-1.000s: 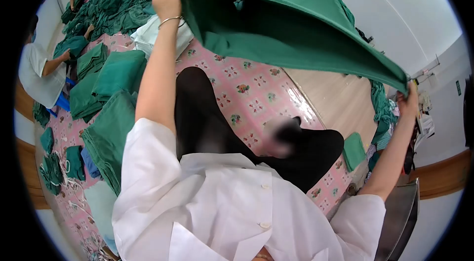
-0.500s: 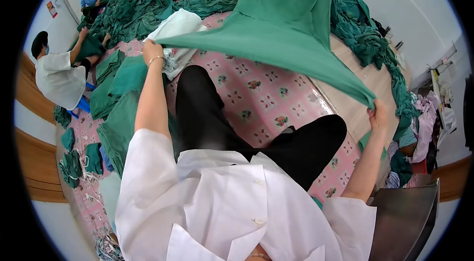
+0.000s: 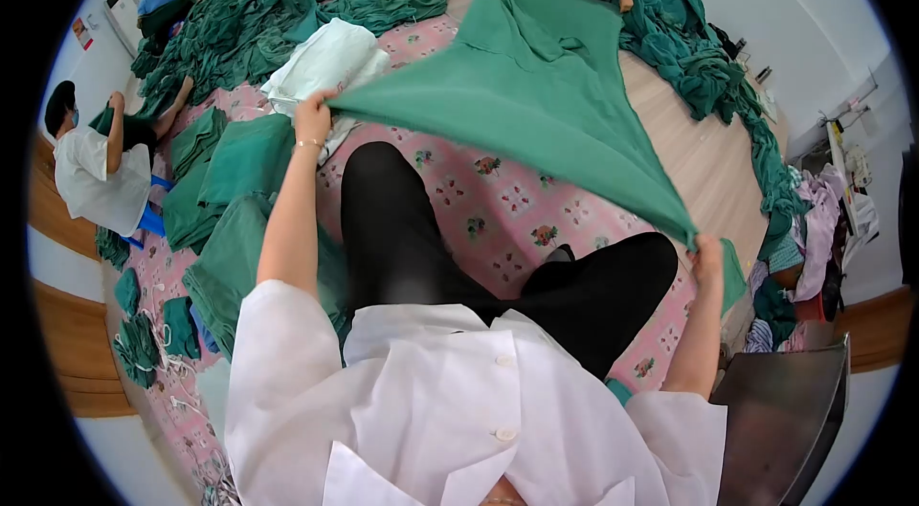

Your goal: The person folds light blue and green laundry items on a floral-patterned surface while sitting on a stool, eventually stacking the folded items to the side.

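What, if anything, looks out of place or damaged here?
I see no spill or tear. What stands out is the crumpled heap of green cloth at upper left, untidy compared with the folded green stack nearby.

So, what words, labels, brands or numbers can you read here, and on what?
None can be read.
Reddish notice on the left wall: too small.
Tall white unit near it: any marking too small.
Stretched green cloth: no lettering shows.

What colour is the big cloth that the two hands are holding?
The cloth is plain green, best seen in the head view.
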